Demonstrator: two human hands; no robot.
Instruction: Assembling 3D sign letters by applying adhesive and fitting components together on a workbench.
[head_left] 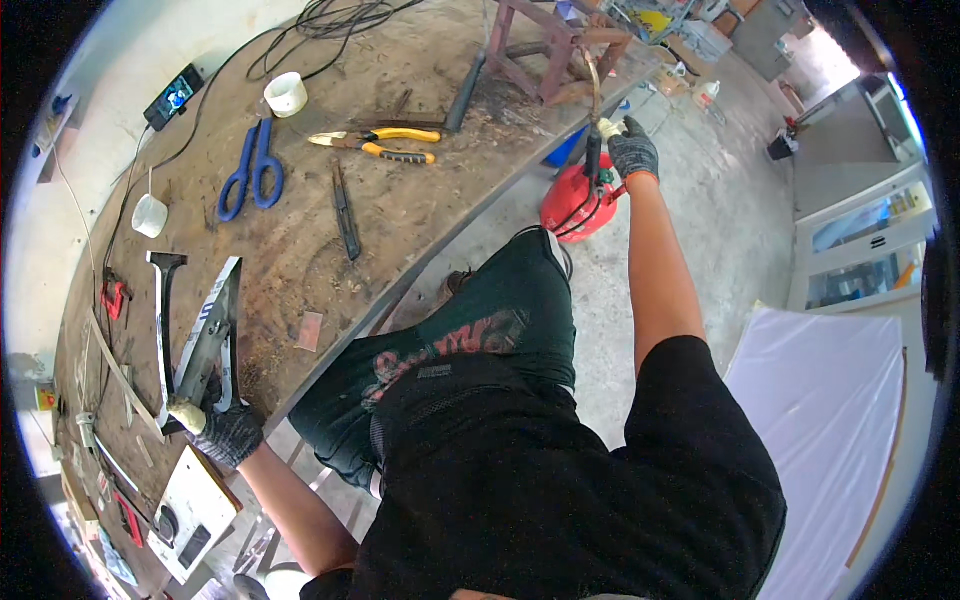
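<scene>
My left hand (228,434), in a dark knit glove with pale fingertips, is closed round the lower end of a bent metal bracket (205,335) on the workbench. Part of the bracket carries a printed film, and a black-and-silver upright (163,325) stands along its left side. At the bench's far right edge my gloved right hand (634,152) reaches out, its pale fingertips closed against a gas torch (593,152) with a black handle and a thin tube pointing up. Just below that hand is a red gas cylinder (575,208) with a dark hose.
On the brown workbench (290,230) lie blue-handled snips (252,170), yellow-and-black pliers (385,142), a dark utility knife (346,215), a hammer (466,95) and a white tape roll (286,94). A rusty metal frame (545,50) stands at the far end. A white scale (193,520) sits near left.
</scene>
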